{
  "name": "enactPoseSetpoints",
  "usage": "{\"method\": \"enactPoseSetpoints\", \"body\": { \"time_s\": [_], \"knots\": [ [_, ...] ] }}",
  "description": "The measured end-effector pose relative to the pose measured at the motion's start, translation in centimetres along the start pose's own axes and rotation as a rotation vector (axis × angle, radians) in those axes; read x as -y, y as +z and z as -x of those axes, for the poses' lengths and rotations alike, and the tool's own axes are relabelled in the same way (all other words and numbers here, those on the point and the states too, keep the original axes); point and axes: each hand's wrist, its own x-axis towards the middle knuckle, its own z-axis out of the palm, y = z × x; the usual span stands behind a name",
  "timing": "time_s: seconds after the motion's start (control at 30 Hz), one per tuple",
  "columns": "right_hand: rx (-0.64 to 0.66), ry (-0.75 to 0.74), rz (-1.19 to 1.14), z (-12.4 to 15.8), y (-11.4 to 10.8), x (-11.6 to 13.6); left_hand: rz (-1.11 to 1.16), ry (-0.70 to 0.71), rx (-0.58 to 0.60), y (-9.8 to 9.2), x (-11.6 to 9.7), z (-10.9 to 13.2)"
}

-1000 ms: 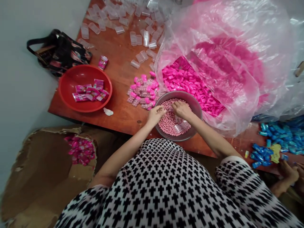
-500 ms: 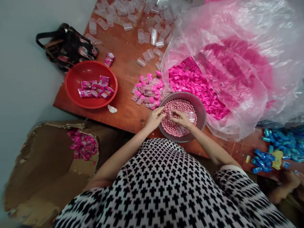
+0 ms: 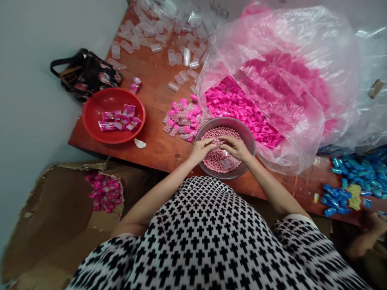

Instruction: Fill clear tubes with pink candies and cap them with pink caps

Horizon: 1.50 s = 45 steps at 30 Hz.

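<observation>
Over a grey metal bowl (image 3: 251,141) of small pink balls (image 3: 222,132), my two hands meet fingertip to fingertip. Between them is a small clear plastic container (image 3: 217,141) with pink balls in it. My left hand (image 3: 202,150) pinches it from the left, and my right hand (image 3: 237,149) has its fingers closed at its right side. Another clear container (image 3: 227,162) lies on the balls below my right hand. Left of the bowl is a pile of filled containers with pink caps (image 3: 183,119).
A large plastic bag (image 3: 305,133) of pink caps (image 3: 238,104) lies behind the bowl. Clear containers (image 3: 171,57) are scattered at the back. At left are a red bowl (image 3: 90,127) with packets, a handbag (image 3: 90,76) and a cardboard box (image 3: 54,217). Blue packets (image 3: 335,199) and another person's hand (image 3: 376,223) are at right.
My hands have come closer together, and my right hand has closed in on the small container. The whole view has shifted a little.
</observation>
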Motion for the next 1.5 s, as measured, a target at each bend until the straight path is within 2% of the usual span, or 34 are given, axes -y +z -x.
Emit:
{"method": "enactPoseSetpoints", "body": {
  "time_s": [0.13,0.23,0.37,0.47,0.53,0.6,0.7,0.73,0.8,0.9,1.0,1.13,1.23,1.3,1.37,1.4,1.43,1.5],
  "knots": [
    [0.114,-0.162,0.195,-0.9,-1.1,0.6,-0.042,0.033,0.052,-0.5,0.0,-0.2],
    [0.152,-0.166,0.242,-1.2,-0.9,0.1,-0.117,0.061,0.066,-0.9,0.3,-0.4],
    [0.095,-0.044,0.209,-1.1,-0.6,0.0,-0.126,0.055,0.055,-1.6,0.7,-0.7],
    [0.146,0.121,0.071,-1.4,-1.1,0.8,-0.132,0.006,0.007,-2.5,0.9,-0.9],
    [0.161,0.189,0.075,-2.4,-1.8,1.1,-0.096,-0.046,-0.038,-3.1,1.1,-0.8],
    [0.079,0.213,0.203,-4.5,-2.8,0.7,0.034,-0.107,-0.049,-3.5,1.3,-0.6],
    [-0.155,0.273,0.49,-8.8,-4.3,-1.0,0.279,-0.163,-0.013,-3.8,1.6,-0.4],
    [-0.193,0.301,0.586,-10.3,-4.8,-1.7,0.331,-0.17,-0.013,-3.8,1.7,-0.3],
    [-0.151,0.363,0.749,-13.1,-5.4,-3.0,0.383,-0.181,-0.033,-3.9,1.7,-0.2],
    [-0.004,0.466,0.923,-16.1,-5.6,-4.3,0.389,-0.206,-0.049,-4.0,1.8,-0.4],
    [0.099,0.526,1.024,-17.7,-4.6,-4.8,0.353,-0.222,-0.043,-4.2,2.0,-0.7],
    [0.169,0.511,1.066,-18.7,-3.3,-5.1,0.359,-0.221,-0.053,-4.4,1.9,-1.3],
    [0.1,0.484,0.995,-18.6,-3.7,-5.3,0.423,-0.22,-0.071,-4.7,1.6,-1.7],
    [-0.077,0.416,0.822,-17.9,-4.7,-5.3,0.482,-0.212,-0.078,-4.7,1.2,-2.0],
    [-0.245,0.339,0.491,-16.5,-5.7,-4.9,0.56,-0.203,-0.09,-4.6,0.5,-2.5],
    [-0.278,0.314,0.284,-15.6,-6.1,-4.5,0.602,-0.201,-0.102,-4.4,0.1,-2.8],
    [-0.271,0.305,0.078,-14.6,-6.3,-3.9,0.642,-0.202,-0.113,-4.1,-0.3,-3.1],
    [-0.178,0.32,-0.264,-12.4,-6.1,-2.5,0.705,-0.2,-0.132,-3.4,-1.3,-3.7]
  ]
}}
